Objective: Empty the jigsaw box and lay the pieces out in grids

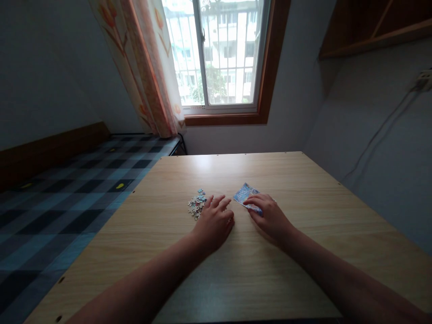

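Observation:
A small heap of loose jigsaw puzzle pieces [195, 206] lies on the wooden table, many with pale backs up and a few showing blue. Just right of the heap, my left hand [216, 220] rests with its fingers apart and nothing visible in them. My right hand [268, 213] is curled over the near right part of a blue printed card or packet [242, 194], thumb and fingers closed at its edge. The card's far left corner lies in plain sight, while the rest is partly covered by the hand.
The light wooden tabletop [209, 292] has small dark holes along its edges. A bed with a checked cover [84, 189] stands at the left. Behind are a window [229, 58] and a flowered curtain [145, 67]. A cable [378, 130] hangs on the right wall.

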`<state>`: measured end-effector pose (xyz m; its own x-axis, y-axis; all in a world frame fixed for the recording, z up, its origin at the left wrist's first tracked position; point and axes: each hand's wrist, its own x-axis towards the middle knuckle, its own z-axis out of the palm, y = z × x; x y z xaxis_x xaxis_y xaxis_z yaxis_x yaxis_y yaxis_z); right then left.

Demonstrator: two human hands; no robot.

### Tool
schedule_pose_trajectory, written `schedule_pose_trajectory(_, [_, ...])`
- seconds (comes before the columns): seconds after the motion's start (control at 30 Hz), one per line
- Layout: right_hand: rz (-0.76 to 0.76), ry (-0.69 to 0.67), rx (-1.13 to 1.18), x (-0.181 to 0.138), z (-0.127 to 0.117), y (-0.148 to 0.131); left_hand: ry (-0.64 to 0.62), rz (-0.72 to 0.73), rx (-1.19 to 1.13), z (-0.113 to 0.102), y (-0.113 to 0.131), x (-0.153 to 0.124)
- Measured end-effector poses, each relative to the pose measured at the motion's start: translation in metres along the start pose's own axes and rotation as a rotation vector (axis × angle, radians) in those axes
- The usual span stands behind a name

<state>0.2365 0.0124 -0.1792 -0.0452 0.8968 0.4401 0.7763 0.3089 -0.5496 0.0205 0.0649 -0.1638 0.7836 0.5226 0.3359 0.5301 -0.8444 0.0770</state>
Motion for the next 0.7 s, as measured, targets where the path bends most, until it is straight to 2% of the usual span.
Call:
schedule_pose_trajectory(0.13, [-0.079, -0.063, 0.061, -0.004, 0.009, -0.005, 0.054, -0.091, 0.078, -0.009, -0.024, 0.006])
schedule_pose_trajectory(0.23, [-0.114, -0.122, 0.001, -0.008, 0.01, -0.017, 0.112, -0.228, 0.082, -0.023, -0.06, 0.008])
schedule_pose_trajectory(0.27, [-0.117, -0.142, -0.035, -0.01, 0.01, -0.021, 0.095, -0.255, 0.061, -0.027, -0.073, 0.008])
schedule_pose_trajectory(0.33, [-0.104, -0.171, -0.112, -0.013, 0.013, -0.027, -0.045, -0.261, 0.01, -0.033, -0.097, 0.005])
schedule_pose_trajectory(0.4, [-0.073, -0.2, -0.184, -0.015, 0.017, -0.03, -0.253, -0.286, -0.036, -0.033, -0.114, 0.0])
schedule_pose_trajectory(0.47, [-0.038, -0.244, -0.241, -0.016, 0.023, -0.031, -0.401, -0.286, -0.075, -0.027, -0.121, -0.004])
schedule_pose_trajectory(0.5, [-0.024, -0.27, -0.262, -0.016, 0.025, -0.031, -0.435, -0.276, -0.088, -0.024, -0.122, -0.005])
schedule_pose_trajectory(0.57, [-0.003, -0.319, -0.286, -0.016, 0.03, -0.03, -0.434, -0.245, -0.101, -0.017, -0.121, -0.007])
schedule_pose_trajectory(0.7, [-0.02, -0.374, -0.278, -0.011, 0.035, -0.03, -0.348, -0.219, -0.14, -0.009, -0.117, -0.006])
